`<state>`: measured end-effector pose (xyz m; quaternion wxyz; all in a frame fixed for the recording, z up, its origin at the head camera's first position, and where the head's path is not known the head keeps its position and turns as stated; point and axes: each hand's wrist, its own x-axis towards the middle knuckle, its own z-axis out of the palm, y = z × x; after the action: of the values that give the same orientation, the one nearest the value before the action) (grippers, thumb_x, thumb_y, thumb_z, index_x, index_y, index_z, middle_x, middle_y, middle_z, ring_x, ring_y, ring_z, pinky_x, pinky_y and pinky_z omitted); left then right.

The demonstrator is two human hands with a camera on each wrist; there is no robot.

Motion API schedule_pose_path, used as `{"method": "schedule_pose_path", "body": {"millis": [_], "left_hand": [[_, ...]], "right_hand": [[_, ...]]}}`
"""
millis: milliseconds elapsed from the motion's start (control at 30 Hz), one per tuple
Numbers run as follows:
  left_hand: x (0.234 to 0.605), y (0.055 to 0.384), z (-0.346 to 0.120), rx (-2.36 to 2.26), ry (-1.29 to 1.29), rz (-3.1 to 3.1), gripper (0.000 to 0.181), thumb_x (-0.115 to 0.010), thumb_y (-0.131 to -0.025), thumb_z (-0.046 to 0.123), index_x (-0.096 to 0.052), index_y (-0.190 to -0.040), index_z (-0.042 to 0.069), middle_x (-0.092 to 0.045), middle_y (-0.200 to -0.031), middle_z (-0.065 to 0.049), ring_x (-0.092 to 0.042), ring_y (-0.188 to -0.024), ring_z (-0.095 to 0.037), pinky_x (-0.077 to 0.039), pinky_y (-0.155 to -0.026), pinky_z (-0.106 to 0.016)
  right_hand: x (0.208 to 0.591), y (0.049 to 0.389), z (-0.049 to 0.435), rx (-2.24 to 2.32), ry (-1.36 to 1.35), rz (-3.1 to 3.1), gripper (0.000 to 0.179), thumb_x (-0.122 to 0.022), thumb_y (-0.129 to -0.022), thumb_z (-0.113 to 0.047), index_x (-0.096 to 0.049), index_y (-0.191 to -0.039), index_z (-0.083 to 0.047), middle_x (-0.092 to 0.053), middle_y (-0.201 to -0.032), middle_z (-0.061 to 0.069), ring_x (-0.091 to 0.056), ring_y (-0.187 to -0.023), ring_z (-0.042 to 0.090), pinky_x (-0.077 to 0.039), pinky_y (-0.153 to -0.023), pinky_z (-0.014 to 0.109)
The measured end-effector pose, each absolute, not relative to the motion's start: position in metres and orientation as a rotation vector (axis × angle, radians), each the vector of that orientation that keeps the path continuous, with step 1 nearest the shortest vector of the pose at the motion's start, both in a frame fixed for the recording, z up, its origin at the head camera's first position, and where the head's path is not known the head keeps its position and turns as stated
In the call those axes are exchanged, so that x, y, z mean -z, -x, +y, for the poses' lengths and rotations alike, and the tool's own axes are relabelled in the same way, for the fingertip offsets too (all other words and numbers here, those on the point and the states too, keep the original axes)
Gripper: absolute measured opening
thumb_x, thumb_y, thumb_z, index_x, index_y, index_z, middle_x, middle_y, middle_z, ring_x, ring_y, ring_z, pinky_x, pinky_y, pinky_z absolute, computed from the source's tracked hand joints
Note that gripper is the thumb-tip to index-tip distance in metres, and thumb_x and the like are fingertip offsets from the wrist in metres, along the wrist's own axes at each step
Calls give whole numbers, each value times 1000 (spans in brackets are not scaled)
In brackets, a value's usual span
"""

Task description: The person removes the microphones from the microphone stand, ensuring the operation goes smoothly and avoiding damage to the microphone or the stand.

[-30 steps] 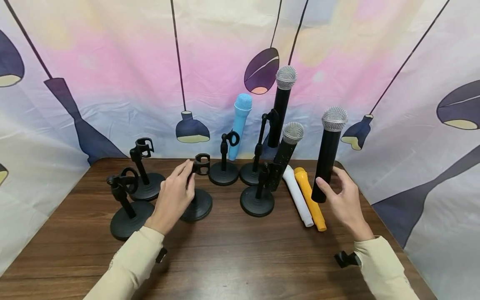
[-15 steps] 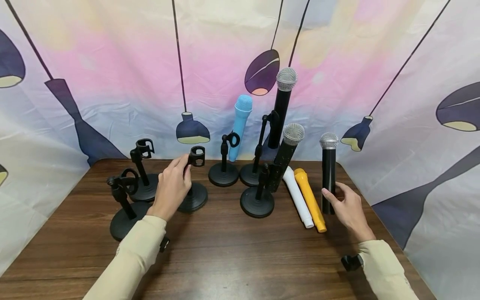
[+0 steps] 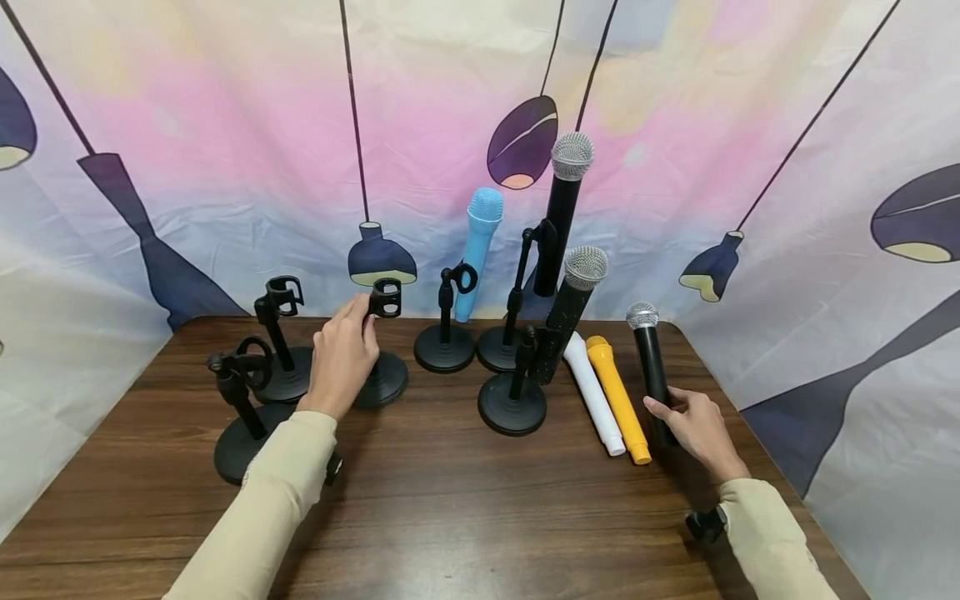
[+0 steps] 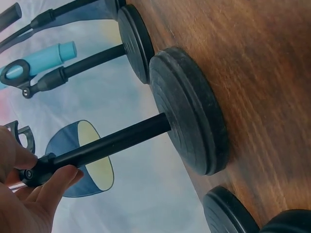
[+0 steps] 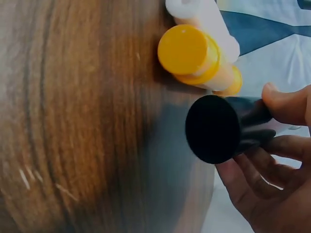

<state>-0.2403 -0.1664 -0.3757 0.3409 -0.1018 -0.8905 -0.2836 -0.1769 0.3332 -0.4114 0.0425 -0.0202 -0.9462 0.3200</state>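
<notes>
My left hand (image 3: 343, 354) grips a black desk microphone stand (image 4: 116, 141) near its top joint, just under the clip (image 3: 386, 298). That clip holds nothing, and the round base (image 4: 189, 111) is at the tabletop. My right hand (image 3: 697, 425) holds a black microphone (image 3: 651, 358) with a silver mesh head by its lower handle. It leans away from me, and its dark end (image 5: 212, 128) faces the right wrist camera. Left of it lie a yellow microphone (image 3: 618, 400) and a white microphone (image 3: 594, 396), side by side.
Two stands with unfilled clips (image 3: 247, 417) (image 3: 283, 333) stand at the left. Mid-table, three stands carry a blue microphone (image 3: 478, 237) and two black ones with silver heads (image 3: 562, 208) (image 3: 573, 300). A printed cloth (image 3: 262, 167) hangs behind the wooden table (image 3: 465, 517).
My right hand has lowered the black microphone, whose head has tipped down and away from me. My left hand has shifted the stand slightly left and toward the back.
</notes>
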Motion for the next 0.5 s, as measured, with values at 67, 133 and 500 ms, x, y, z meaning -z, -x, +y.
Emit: {"method": "schedule_pose_path", "body": {"millis": [67,133,500], "left_hand": [[376,245,-167,744,254,-2311,28,-57,-102,1,-62,-129,-4,-57,-137,-29,-64,-105,-50,-53,-80,-63],[376,249,-167,749,245,-2308,28,-56,-103,1,-62,-130,-3,-57,-137,-28,-64,-105,-50,-53,-80,-62],[378,263,-170,768,176,-2309,34,-54,-104,3,-58,-137,-3,-54,-142,-27,-61,-109,-53,-52,-81,-64]], "right_hand": [[413,178,335,-957,74,-2932,80,-63,-99,-48,-45,-143,17,-67,-113,34,-70,-86,34,-55,-73,47],[415,179,335,-937,90,-2967,79,-63,-100,-47,-45,-143,16,-63,-120,36,-69,-92,37,-54,-77,50],[418,184,333,-976,211,-3094,76,-59,-101,-47,-47,-142,15,-57,-128,35,-62,-101,39,-50,-82,51]]}}
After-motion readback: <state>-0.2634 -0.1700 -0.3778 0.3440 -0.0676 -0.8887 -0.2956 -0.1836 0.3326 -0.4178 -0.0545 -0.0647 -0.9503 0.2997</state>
